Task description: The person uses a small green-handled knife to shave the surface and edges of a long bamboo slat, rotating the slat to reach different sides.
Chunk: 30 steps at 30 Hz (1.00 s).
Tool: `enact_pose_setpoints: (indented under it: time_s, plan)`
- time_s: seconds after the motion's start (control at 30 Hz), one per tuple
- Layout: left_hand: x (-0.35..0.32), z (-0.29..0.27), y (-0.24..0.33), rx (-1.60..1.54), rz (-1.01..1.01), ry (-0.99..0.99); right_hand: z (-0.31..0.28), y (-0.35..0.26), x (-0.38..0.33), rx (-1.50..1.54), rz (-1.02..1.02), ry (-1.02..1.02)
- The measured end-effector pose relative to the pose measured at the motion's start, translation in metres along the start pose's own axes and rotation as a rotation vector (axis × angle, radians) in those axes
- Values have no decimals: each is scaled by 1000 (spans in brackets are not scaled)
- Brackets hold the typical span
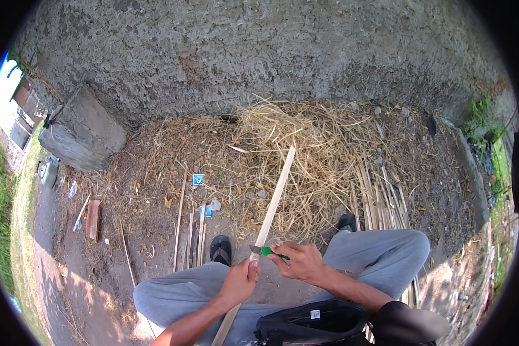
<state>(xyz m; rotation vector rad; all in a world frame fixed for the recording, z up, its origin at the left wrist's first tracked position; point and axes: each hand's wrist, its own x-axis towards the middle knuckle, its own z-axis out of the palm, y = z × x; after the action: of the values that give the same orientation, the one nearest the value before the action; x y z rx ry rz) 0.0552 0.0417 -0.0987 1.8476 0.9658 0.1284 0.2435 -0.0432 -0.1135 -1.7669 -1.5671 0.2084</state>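
Note:
A long pale wooden strip [275, 199], probably split bamboo, runs from my lap up and away over the shavings. My left hand [240, 281] is closed round it near its lower part, thumb on top. In my right hand [299, 260] is a knife [266, 251] with a green handle. Its short blade lies against the strip just beyond my left thumb. The strip's lower end [228, 324] passes under my left forearm. Most of the knife's handle is hidden by my right fingers.
Curled shavings [305, 167] lie heaped before the rough wall [259, 57]. Bundled strips [380, 202] rest by my right foot, more strips [200, 236] by my left shoe [220, 250]. A concrete block [83, 130], a brick-red piece [93, 219] and a black bag [311, 323] on my lap are also visible.

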Motion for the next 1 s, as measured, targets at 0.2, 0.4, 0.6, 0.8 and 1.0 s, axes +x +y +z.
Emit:
enact_pose_setpoints:
  time_s: [0.2,0.4,0.6,0.8,1.0]
  plan:
    - [0,-6,15,94,10,27,6,2,2,-43,3,60]
    - [1,-9,22,124,19,27,10,7,7,33,1,154]
    - [-1,-6,26,106,33,27,2,10,17,32,90,144]
    - [-17,10,12,203,104,-40,-26,47,42,-58,485,110]
    - [-24,6,24,226,-5,-119,-28,80,36,-139,438,202]
